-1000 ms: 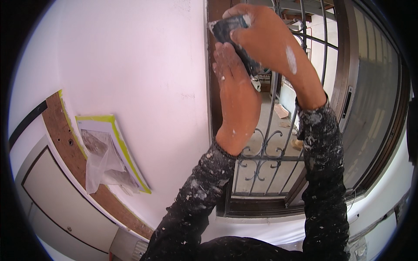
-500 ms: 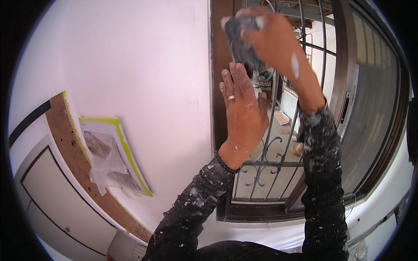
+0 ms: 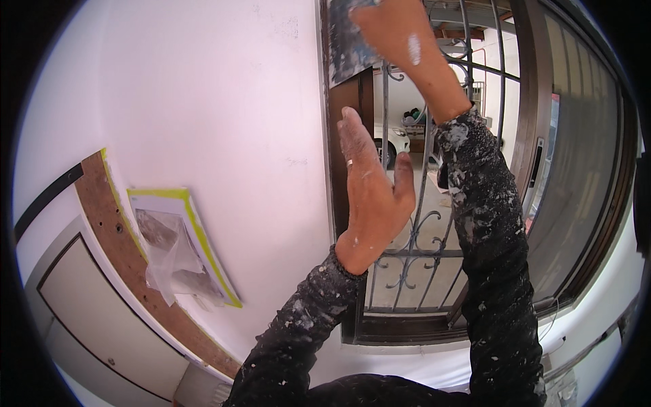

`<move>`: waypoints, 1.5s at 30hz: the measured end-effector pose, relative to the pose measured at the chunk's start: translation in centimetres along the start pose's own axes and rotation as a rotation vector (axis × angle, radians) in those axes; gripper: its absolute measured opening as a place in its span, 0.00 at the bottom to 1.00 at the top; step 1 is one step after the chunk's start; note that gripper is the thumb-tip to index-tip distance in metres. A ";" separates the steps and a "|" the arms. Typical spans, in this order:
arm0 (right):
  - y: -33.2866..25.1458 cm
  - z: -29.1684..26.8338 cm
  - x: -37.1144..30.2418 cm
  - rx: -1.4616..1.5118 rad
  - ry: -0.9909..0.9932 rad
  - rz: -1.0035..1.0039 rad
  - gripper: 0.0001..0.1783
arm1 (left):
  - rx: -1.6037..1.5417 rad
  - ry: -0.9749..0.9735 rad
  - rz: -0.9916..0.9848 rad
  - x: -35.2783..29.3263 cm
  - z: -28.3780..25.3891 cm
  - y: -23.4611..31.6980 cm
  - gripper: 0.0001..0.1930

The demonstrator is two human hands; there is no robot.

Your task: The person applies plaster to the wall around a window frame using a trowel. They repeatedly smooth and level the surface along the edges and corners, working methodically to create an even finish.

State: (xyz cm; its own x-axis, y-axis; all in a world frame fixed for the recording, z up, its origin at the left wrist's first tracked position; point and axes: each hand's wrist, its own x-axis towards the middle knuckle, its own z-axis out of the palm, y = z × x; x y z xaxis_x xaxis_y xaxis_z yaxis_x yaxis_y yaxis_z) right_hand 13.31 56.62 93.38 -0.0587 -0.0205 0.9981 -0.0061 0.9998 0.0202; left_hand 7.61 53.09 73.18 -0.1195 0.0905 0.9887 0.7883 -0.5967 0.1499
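At the top, my right hand (image 3: pixel 400 37) grips a dark, flat, rectangular blade-like tool (image 3: pixel 349 44) speckled with white. Its face lies over the brown window frame (image 3: pixel 352 102) beside the white wall (image 3: pixel 217 102); any handle is hidden. Below it, my left hand (image 3: pixel 369 197) is empty and open, with straight fingers and thumb apart, dusted white. It is held edge-on in front of the frame, and I cannot tell whether it touches. A ring shows on one finger. Both black sleeves are spattered with white.
Behind my hands is a metal window grille (image 3: pixel 420 254) with scrolls. A sliding glass panel (image 3: pixel 583 169) stands at the right. On the left wall hang a yellow-edged panel (image 3: pixel 210 251) with loose plastic and a brown board (image 3: pixel 115 217), near a grey door (image 3: pixel 95 292).
My right hand has moved up and left with the tool, swinging it over the frame beside the wall. My left hand has drawn slightly down, away from the tool, its fingers now edge-on.
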 end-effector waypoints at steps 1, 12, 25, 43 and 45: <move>0.2 0.0 0.1 0.073 -0.018 0.082 0.21 | -0.012 -0.003 0.003 -0.1 -0.2 0.0 0.44; 0.3 -4.7 -1.3 0.263 0.037 0.106 0.14 | 0.122 -0.080 0.011 -0.2 -1.6 -0.6 0.43; -0.5 -12.4 -11.3 0.292 0.495 0.208 0.30 | 0.344 0.096 0.275 17.2 -0.1 -1.0 0.43; 1.2 -1.3 -3.8 -0.044 0.029 0.100 0.24 | 0.295 -0.280 -0.124 -8.8 -2.5 0.4 0.44; 0.9 -0.6 -4.0 -0.102 0.004 0.067 0.24 | 0.290 -0.273 -0.119 -9.4 -2.6 0.3 0.45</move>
State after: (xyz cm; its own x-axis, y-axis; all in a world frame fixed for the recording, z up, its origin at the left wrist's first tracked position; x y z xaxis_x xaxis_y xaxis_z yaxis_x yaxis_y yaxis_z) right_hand 14.12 57.63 89.49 -0.0519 0.0461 0.9976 0.0996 0.9942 -0.0408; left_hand 7.42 50.01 63.96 -0.0859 0.3767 0.9223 0.9206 -0.3240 0.2181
